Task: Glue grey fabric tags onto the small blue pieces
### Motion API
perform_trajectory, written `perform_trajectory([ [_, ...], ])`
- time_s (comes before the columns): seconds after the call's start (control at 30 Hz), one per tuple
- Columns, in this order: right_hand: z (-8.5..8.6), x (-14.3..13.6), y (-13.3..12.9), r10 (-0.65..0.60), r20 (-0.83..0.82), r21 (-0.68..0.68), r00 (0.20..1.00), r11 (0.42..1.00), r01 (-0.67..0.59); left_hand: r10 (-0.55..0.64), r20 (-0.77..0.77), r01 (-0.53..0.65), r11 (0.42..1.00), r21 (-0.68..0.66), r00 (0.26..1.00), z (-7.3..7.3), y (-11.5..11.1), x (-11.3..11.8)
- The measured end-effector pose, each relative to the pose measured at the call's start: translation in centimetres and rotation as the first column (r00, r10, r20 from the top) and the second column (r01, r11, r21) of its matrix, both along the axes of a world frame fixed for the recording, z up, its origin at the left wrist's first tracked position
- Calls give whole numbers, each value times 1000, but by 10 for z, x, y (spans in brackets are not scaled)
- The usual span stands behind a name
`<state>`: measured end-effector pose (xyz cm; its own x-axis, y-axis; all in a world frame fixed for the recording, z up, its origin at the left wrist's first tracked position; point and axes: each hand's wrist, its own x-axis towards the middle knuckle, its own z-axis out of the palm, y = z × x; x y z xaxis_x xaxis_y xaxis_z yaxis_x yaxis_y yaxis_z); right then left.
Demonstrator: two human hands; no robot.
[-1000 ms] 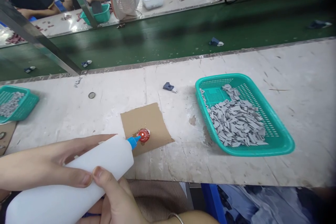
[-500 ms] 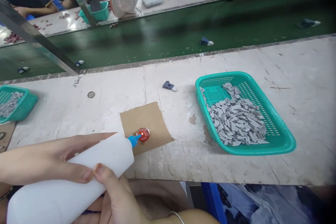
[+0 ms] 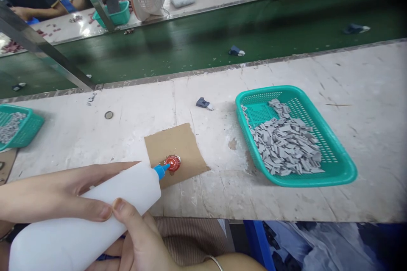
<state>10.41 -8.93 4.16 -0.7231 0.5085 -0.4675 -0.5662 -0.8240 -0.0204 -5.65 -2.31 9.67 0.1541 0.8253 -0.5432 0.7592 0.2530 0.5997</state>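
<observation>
A large white bottle point(image 3: 73, 237) with a blue nozzle point(image 3: 160, 171) lies tilted across both hands. My left hand point(image 3: 70, 190) wraps over its upper side, thumb on top. From below, my right hand point(image 3: 136, 237) grips the bottle, its thumb next to the left thumb. The nozzle tip is at a small round cap point(image 3: 173, 163) holding red, shiny liquid. That cap sits on a brown cardboard piece point(image 3: 187, 148) on the white table. Behind the cardboard lies a small dark blue piece with a light end point(image 3: 204, 103).
On the right stands a green basket point(image 3: 341, 161) of small grey pieces; another green basket point(image 3: 32, 129) is at far left. A bottle cap point(image 3: 108, 114) lies on the table. Beyond are a green conveyor point(image 3: 197, 46) with dark blue pieces, a metal post point(image 3: 60, 59), a fan and people.
The dark blue pieces on the conveyor have moved left. Across it, a person's hand has shifted up toward the frame edge. Both my hands and the bottle keep nearly the same pose.
</observation>
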Motion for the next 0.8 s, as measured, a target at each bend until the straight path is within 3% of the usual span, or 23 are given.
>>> perform_trajectory([
  [0.07, 0, 0, 0, 2, 8, 0, 1000, 1000, -2, -74, 97, 102, 939, -328, 992, 6, 12, -7],
  [0.1, -1, 0, 0, 3, 12, 0, 1000, 1000, -3, -88, 138, 139, 897, -419, 987, 8, 18, -10],
  [0.13, -1, 0, 0, 4, 16, 0, 1000, 1000, -4, -88, 156, 147, 891, -429, 984, 10, 22, -12],
  [0.23, -1, 0, 0, 8, 12, 0, 1000, 1000, -8, -74, 176, 141, 904, -403, 982, 14, 27, -9],
  [0.4, -1, -1, -1, -11, -12, 5, 1000, 1000, 11, 22, 92, 20, 902, -432, 996, 17, 25, 0],
  [0.57, -3, -6, -1, -30, 11, 8, 999, 1000, 30, -74, 111, 111, 916, -386, 991, 10, 22, -14],
  [0.7, -12, -6, -3, -2, 91, 64, 996, 998, -4, -159, 138, 189, 952, -240, 978, -1, 12, -27],
  [0.8, -20, 5, -3, 71, 131, 212, 989, 972, -97, -163, 130, 172, 983, -57, 978, -15, 2, -43],
])
